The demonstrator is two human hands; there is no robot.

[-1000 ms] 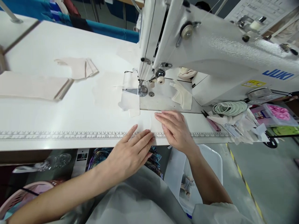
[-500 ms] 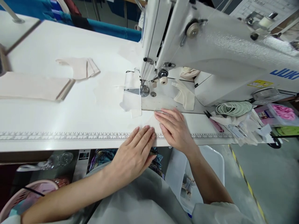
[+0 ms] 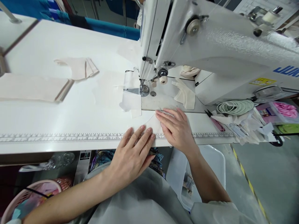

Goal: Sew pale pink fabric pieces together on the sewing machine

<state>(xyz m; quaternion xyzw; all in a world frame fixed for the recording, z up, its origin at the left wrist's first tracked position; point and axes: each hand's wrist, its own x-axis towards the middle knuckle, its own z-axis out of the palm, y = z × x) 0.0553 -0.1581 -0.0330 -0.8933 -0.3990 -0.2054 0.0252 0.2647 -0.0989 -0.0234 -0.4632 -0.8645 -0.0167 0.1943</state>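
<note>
My left hand [image 3: 134, 152] lies over the printed ruler strip [image 3: 70, 137] at the table's front edge, its fingers stretched and a little spread. Beside it my right hand [image 3: 175, 129] rests on the table with fingers extended and close together. A thin white piece [image 3: 150, 122], paper or fabric, shows between the hands, its edges hard to make out against the white top. Just beyond stands the sewing machine [image 3: 144, 88], its presser foot above the needle plate. A cream fabric piece [image 3: 185, 95] lies on the machine bed right of the needle.
At left lie a stack of cream fabric strips [image 3: 35, 87] and curved cut pieces [image 3: 78, 68]. Right of my hands are thread snips [image 3: 216, 123], a coil of pale green cord [image 3: 234, 107] and scraps. A white plastic bin [image 3: 217, 161] and a pink basket [image 3: 14, 199] stand below.
My left hand's fingers have spread apart and shifted slightly left, uncovering more of the thin white piece. My right hand has barely moved, and the view has shifted a little.
</note>
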